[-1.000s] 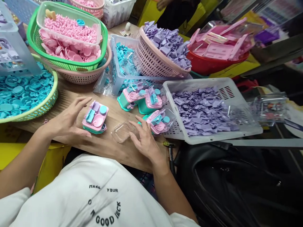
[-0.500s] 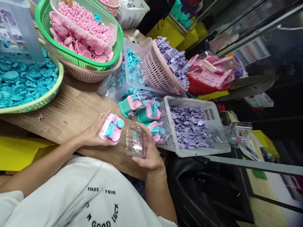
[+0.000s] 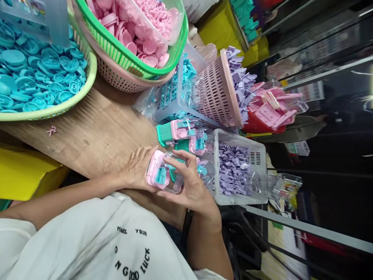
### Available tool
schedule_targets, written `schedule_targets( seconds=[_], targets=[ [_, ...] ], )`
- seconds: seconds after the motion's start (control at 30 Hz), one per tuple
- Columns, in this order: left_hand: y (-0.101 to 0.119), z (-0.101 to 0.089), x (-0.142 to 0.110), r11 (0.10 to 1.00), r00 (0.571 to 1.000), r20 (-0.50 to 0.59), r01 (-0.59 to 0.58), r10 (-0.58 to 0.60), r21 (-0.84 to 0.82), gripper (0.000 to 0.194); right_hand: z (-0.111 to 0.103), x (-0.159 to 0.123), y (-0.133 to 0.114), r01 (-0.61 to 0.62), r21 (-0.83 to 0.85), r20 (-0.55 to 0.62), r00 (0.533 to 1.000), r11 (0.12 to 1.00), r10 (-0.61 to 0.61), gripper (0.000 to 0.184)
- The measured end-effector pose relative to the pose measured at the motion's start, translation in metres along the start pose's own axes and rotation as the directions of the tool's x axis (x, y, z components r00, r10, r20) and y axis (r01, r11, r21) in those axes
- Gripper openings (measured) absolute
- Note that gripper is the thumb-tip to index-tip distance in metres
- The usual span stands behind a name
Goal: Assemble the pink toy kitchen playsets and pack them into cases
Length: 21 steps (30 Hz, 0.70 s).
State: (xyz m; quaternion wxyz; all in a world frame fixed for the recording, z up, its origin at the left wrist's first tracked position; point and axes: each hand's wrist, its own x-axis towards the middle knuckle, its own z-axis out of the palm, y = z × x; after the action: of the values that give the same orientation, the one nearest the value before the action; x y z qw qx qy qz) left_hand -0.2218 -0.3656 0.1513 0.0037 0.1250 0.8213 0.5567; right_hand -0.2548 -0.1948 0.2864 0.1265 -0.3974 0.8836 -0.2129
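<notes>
My left hand point(image 3: 138, 169) is closed around a small toy point(image 3: 155, 167) with a pink top and blue parts. A clear plastic cover point(image 3: 175, 181) is over the toy's top, gripped by the thumb and fingers of my right hand point(image 3: 194, 186). Whether the cover is fully seated I cannot tell. Just beyond my hands lie similar toys with green bases: one green and pink toy point(image 3: 166, 134) at the back, another point(image 3: 198, 144) in front of it, and a third partly hidden behind my right hand.
A white basket point(image 3: 217, 167) of purple pieces stands to the right. Behind are a tilted pink basket point(image 3: 215, 93), a light-blue crate point(image 3: 171, 111) and a green basket point(image 3: 136, 68) of pink parts. A yellow-green basket point(image 3: 84, 93) of blue discs is left; a pink scrap point(image 3: 51, 131) lies on the wooden table point(image 3: 110, 130).
My hands have come together. The clear cover, held apart from the toy before, is now over its top. The camera view has also shifted and tilted.
</notes>
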Motion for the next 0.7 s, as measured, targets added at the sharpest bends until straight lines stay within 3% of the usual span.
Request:
schedule_targets(
  seconds=[0.43,0.7],
  targets=[
    [-0.003,0.006,0.002,0.999,0.999,-0.027,-0.045,0.045,0.026,0.113,0.015,-0.001,0.009,0.109,-0.047,-0.162,0.98,0.993,-0.116,0.076],
    [0.001,0.003,0.001,0.997,0.999,-0.009,-0.052,0.053,0.055,0.107,0.013,-0.002,0.013,0.091,-0.048,-0.1,0.99,0.995,-0.095,0.075]
  ],
)
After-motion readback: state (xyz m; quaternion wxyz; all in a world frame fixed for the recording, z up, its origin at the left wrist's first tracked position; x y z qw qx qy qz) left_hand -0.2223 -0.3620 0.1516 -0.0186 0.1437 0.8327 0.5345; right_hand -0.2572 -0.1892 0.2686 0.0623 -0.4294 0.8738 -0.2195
